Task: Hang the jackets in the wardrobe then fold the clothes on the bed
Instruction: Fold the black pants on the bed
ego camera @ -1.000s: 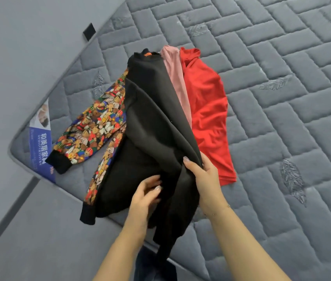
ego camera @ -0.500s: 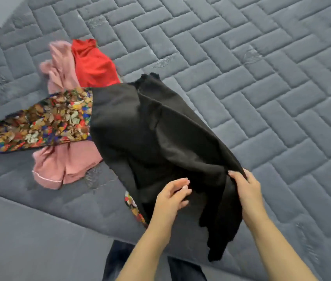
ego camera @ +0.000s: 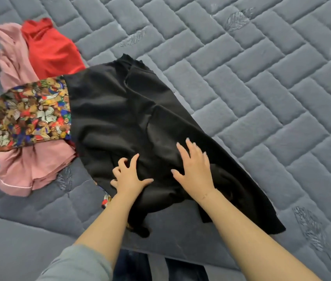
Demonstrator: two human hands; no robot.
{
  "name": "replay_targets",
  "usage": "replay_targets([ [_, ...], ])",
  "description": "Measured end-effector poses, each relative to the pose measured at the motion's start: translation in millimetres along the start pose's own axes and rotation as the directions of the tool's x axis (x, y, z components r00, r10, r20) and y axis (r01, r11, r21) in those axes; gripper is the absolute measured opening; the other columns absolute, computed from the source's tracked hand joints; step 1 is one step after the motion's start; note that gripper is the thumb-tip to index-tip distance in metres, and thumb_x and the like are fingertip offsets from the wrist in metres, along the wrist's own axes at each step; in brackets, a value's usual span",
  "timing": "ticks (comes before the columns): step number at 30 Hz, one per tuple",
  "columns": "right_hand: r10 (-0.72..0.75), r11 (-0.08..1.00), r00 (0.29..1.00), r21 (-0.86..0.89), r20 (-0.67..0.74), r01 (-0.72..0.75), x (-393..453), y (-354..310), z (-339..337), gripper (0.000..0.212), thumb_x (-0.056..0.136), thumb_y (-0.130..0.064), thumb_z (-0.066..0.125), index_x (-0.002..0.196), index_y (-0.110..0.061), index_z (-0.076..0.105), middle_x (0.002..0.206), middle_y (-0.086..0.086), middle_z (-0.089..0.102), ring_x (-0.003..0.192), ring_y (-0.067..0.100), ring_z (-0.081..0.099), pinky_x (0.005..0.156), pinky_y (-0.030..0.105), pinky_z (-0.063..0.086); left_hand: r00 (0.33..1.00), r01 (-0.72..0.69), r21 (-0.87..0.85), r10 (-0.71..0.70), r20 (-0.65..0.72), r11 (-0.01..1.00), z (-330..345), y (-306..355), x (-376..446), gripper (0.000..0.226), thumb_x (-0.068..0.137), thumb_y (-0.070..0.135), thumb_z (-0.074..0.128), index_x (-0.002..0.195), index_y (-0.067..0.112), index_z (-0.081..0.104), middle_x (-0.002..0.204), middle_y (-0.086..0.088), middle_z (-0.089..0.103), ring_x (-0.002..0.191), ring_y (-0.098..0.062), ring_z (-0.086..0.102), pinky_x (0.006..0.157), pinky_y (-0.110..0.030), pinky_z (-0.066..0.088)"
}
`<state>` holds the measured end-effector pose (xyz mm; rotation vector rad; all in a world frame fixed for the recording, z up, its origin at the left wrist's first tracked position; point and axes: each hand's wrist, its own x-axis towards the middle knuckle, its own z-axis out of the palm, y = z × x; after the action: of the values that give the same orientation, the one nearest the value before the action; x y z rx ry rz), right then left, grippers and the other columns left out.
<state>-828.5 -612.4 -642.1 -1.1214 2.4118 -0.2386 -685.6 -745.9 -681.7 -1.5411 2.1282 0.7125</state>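
1. I count four garments on the mattress [ego camera: 262,98]: one black top [ego camera: 116,110], one red piece [ego camera: 51,53], one pink piece [ego camera: 32,169], one printed sleeve [ego camera: 24,116], which joins the black top at its left edge.
2. Black top lies spread flat near the front edge of the mattress, running diagonally from upper centre to lower right. Its lower hem hangs slightly over the edge.
3. A second bit of the same print [ego camera: 105,199] shows under the black top by my left wrist. Cannot tell if it is the other sleeve.
4. Red piece sits upper left, touching the pink one beside it. Pink shows both above and below the printed sleeve, which lies across it.
5. Two hands, both on the black top. Left hand [ego camera: 129,177]: fingers spread and bent at the knuckles, tips pressing into the cloth, thumb out to the right. Holds nothing that I can see.
6. Right hand [ego camera: 194,169]: palm down, fingers straight and fanned, flat on the cloth. No grip.
7. One thin bracelet [ego camera: 207,194] on the right wrist. One grey sleeve [ego camera: 75,264] on the left upper arm.
8. Writing: none readable. Sleeve print looks like cartoon bears, no legible text. Mattress quilting has stitched leaf motifs [ego camera: 310,230], several in view.
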Motion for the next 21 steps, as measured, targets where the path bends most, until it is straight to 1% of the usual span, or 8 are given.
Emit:
replay_targets([
  [2, -0.001, 0.979, 1.000, -0.202, 0.013, 0.003, 14, -2, 12, 0.105, 0.086, -0.048, 0.064, 0.154, -0.024, -0.013, 0.161, 0.013, -0.016, 0.147, 0.034, 0.012, 0.113, 0.051, 0.027, 0.993, -0.097, -0.221, 0.079, -0.091, 0.971, 10, -7, 11, 0.067, 0.076, 0.032, 0.082, 0.134, 0.029, 0.048, 0.127, -0.006, 0.039, 0.111, -0.028, 0.045, 0.099, -0.042, 0.042],
  [4, 0.004, 0.954, 0.998, -0.299, 0.063, 0.015, 22, 8, 19, 0.107, 0.088, -0.040, 0.065, 0.153, -0.025, -0.019, 0.162, 0.014, -0.010, 0.132, 0.033, 0.034, 0.093, 0.041, 0.045, 0.976, -0.209, -0.336, 0.173, -0.132, 0.919, 13, -8, 17, 0.032, 0.080, 0.017, 0.078, 0.108, 0.020, 0.062, 0.098, -0.001, 0.051, 0.082, -0.014, 0.053, 0.087, -0.036, 0.047],
  [7, -0.039, 0.928, 0.992, -0.365, 0.123, 0.082, 21, 31, 15, 0.079, 0.093, -0.009, 0.051, 0.156, -0.025, 0.007, 0.148, 0.009, 0.033, 0.107, 0.026, 0.049, 0.073, 0.032, 0.043, 0.968, -0.250, -0.305, 0.225, -0.115, 0.919, 11, -7, 22, 0.013, 0.082, 0.012, 0.073, 0.087, 0.018, 0.063, 0.076, 0.007, 0.049, 0.065, -0.005, 0.046, 0.071, -0.024, 0.038],
  [10, 0.015, 0.959, 0.996, -0.285, 0.088, 0.011, 6, 56, -2, 0.069, 0.089, -0.004, 0.049, 0.151, -0.027, 0.029, 0.124, 0.003, 0.051, 0.096, 0.024, 0.054, 0.068, 0.033, 0.043, 0.972, -0.219, -0.295, 0.235, 0.020, 0.930, 13, 3, 6, 0.012, 0.080, 0.015, 0.075, 0.082, 0.021, 0.064, 0.073, 0.009, 0.052, 0.065, -0.005, 0.046, 0.067, -0.019, 0.035],
  [13, 0.139, 0.947, 0.990, -0.296, 0.025, -0.126, -18, 89, -25, 0.066, 0.086, -0.006, 0.053, 0.147, -0.026, 0.040, 0.122, 0.001, 0.054, 0.096, 0.023, 0.055, 0.074, 0.032, 0.043, 0.935, -0.196, -0.458, 0.306, 0.180, 0.867, 28, 36, -45, 0.026, 0.078, 0.015, 0.077, 0.070, 0.031, 0.058, 0.067, 0.011, 0.052, 0.056, 0.002, 0.047, 0.061, -0.009, 0.035],
  [15, 0.256, 0.913, 0.966, -0.321, -0.029, -0.252, -38, 111, -39, 0.062, 0.086, -0.007, 0.055, 0.144, -0.023, 0.043, 0.123, 0.002, 0.055, 0.102, 0.024, 0.054, 0.084, 0.034, 0.040, 0.905, -0.177, -0.596, 0.368, 0.214, 0.783, 42, 68, -85, 0.030, 0.079, 0.014, 0.078, 0.069, 0.034, 0.058, 0.062, 0.012, 0.053, 0.054, 0.005, 0.049, 0.061, -0.008, 0.038],
  [18, 0.412, 0.839, 0.911, -0.387, -0.003, -0.381, -69, 129, -53, 0.060, 0.090, -0.013, 0.054, 0.147, -0.022, 0.036, 0.131, 0.003, 0.052, 0.117, 0.024, 0.049, 0.102, 0.038, 0.037, 0.870, -0.051, -0.771, 0.407, 0.278, 0.635, 60, 108, -133, 0.021, 0.084, 0.011, 0.075, 0.075, 0.026, 0.064, 0.064, 0.011, 0.058, 0.057, 0.000, 0.055, 0.064, -0.018, 0.050],
  [21, 0.477, 0.849, 0.874, -0.304, 0.089, -0.432, -87, 131, -63, 0.071, 0.086, -0.015, 0.056, 0.152, -0.020, 0.028, 0.151, 0.007, 0.037, 0.138, 0.026, 0.034, 0.118, 0.043, 0.021, 0.778, 0.018, -0.760, 0.468, 0.418, 0.650, 59, 117, -155, 0.012, 0.092, 0.009, 0.064, 0.085, 0.019, 0.067, 0.076, 0.002, 0.066, 0.070, -0.010, 0.064, 0.069, -0.023, 0.054],
])
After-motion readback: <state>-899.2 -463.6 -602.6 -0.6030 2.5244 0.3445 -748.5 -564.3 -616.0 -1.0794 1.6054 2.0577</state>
